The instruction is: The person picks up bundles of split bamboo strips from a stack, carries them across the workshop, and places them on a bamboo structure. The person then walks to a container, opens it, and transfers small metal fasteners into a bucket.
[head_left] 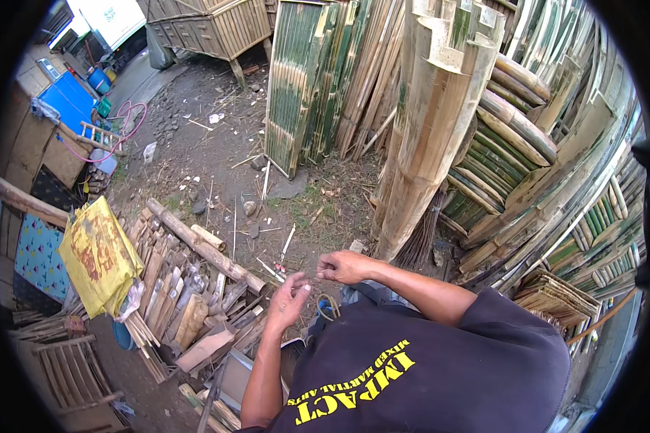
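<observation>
My left hand (287, 302) is raised in front of my dark shirt, its fingers curled in and the thumb close to them. Just to its right, and apart from it, my right hand (341, 268) has its fingertips pressed together in a pinch. Something thin may run between the two hands, but it is too fine to name. Below them, near my waist, a thin tan loop (328, 307) shows beside something blue, partly hidden by my shirt.
Split wood (189, 317) and a long log (206, 247) lie at left, beside a yellow sack (101, 256). Tall split bamboo (440, 108) stands close at right, with green bamboo panels (301, 90) behind. Stacked bamboo pieces (509, 137) fill the far right. A raised bamboo hut (213, 32) stands at the back.
</observation>
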{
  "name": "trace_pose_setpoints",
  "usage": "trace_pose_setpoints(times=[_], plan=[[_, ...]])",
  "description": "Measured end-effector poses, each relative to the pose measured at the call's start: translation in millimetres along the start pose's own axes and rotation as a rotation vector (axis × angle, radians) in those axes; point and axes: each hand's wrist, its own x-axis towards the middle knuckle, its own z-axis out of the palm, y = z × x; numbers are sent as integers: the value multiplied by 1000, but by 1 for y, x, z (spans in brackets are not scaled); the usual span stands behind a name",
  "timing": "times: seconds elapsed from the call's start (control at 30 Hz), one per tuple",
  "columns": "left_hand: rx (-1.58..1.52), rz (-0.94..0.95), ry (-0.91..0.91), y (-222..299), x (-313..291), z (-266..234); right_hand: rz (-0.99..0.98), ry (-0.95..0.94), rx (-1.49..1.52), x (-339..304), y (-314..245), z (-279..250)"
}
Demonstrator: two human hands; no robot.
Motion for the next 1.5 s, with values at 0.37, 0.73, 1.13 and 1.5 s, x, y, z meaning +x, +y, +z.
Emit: trace_pose_setpoints(times=[0.37,0.73,1.13,1.5], plan=[[79,186,-306,72,325,-117,278,272,313,233,113,-138],[-346,91,-456,155,612,-132,250,639,164,365,139,-391],[67,162,-1091,306,925,8,612,1133,323,350,297,-598],[81,413,-1092,436,1076,165,385,1828,753,247,506,-796]])
